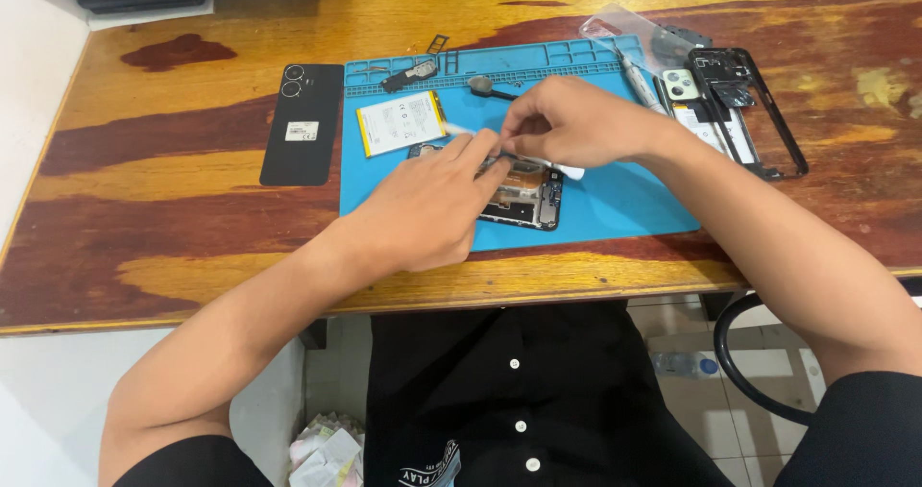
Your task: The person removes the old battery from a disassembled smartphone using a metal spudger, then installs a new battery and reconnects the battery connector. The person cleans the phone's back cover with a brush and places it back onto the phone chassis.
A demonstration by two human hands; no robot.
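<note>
my left hand [423, 208] lies flat on the open phone [523, 191], fingers loose, holding it down | my right hand [567, 122] pinches a white stick tool [569, 170] | phone sits on the blue mat [624, 208] on the worktop [173, 208] | battery [400, 122] beside it

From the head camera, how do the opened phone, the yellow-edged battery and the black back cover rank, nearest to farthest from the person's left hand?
1. Opened phone: under the left hand's fingertips, on the blue mat.
2. Yellow-edged battery: on the mat, beyond the hand.
3. Black back cover: off the mat's left edge, on the wooden table.
</note>
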